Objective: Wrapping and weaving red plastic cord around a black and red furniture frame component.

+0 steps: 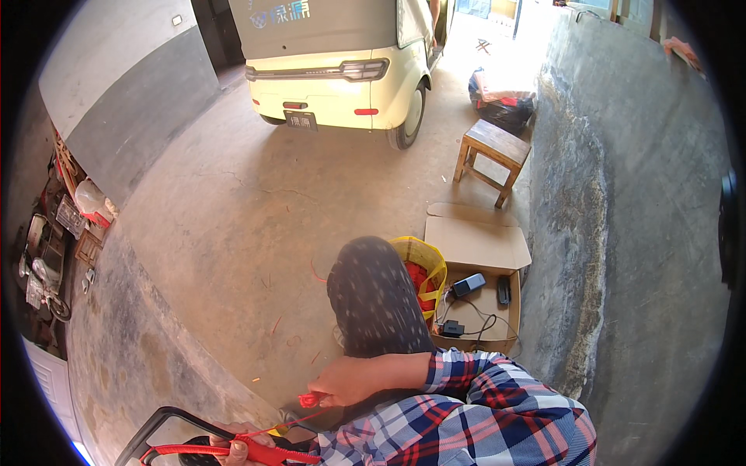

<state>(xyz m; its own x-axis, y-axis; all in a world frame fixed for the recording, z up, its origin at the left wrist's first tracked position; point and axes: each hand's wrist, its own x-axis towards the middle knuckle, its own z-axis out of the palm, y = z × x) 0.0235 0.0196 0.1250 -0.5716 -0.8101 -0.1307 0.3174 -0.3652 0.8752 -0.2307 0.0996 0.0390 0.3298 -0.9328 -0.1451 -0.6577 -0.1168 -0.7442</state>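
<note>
My right hand (353,380) is closed on a small bundle of red cord (310,399), just left of my knee. A taut strand of the cord runs from it down toward my left hand (239,453). That hand is closed around a red-covered bar (183,450), partly cut off by the lower edge. Next to the bar rises a bent black frame (165,418), its kind unclear. A small yellow thing (278,429) shows behind the strand.
Beside my knee a yellow bag (423,250) holds red material. An open cardboard box (475,239) contains black devices and cables. Farther off stand a wooden stool (499,141), a black plastic bag (501,109) and a pale yellow vehicle (334,93). Red scraps lie on the floor. A wall (645,210) bounds the right.
</note>
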